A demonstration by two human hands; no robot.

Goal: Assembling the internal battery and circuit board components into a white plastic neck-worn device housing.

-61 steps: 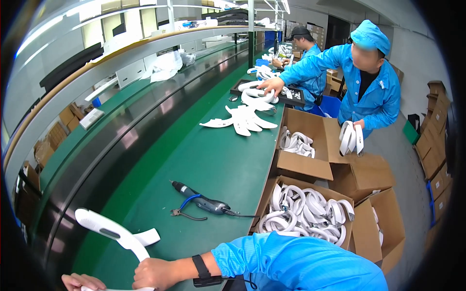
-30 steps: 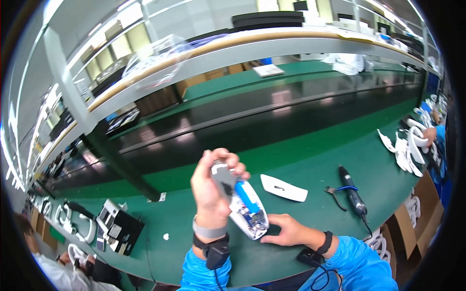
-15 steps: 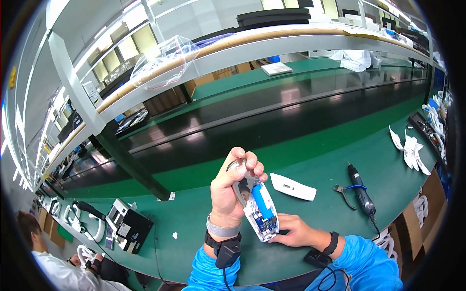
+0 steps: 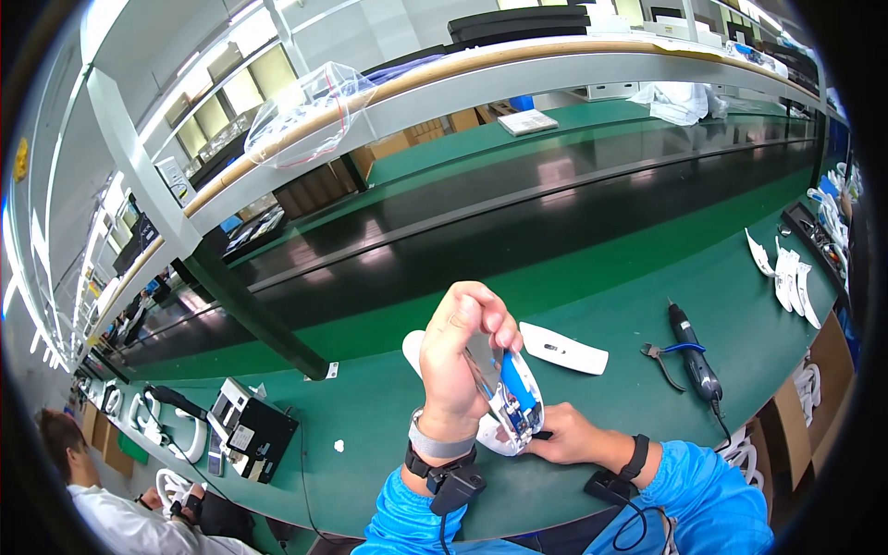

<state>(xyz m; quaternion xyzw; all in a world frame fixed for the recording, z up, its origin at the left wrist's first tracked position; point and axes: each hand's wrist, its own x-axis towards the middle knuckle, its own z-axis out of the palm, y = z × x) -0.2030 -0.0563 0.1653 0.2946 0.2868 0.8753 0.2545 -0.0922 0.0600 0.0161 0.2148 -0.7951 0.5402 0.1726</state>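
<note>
My left hand (image 4: 458, 356) is wrapped around an opened white handheld device (image 4: 499, 439), tilted on its side above the bench. Inside its shell show a blue battery (image 4: 520, 381) and a blue circuit board (image 4: 520, 421). A rounded white end (image 4: 413, 353) sticks out behind my left hand; how it joins the device is hidden. My right hand (image 4: 569, 435) is closed at the device's lower end, thumb and fingers against it. A small dark spot shows at those fingertips, too small to name. Just beyond lies a loose white cover (image 4: 564, 350) with a small slot.
On the right of the green bench (image 4: 620, 444) lie a corded electric screwdriver (image 4: 696, 356) and side cutters (image 4: 663, 361). White shell pieces (image 4: 791, 277) are farther right. A black boxy unit (image 4: 254, 435) stands left, near a shelf post (image 4: 268, 314). A co-worker (image 4: 120, 499) sits lower left.
My left hand has turned the device, so its open side shows more edge-on and the white end appears behind the hand. My right hand stays at its lower end, shifted slightly.
</note>
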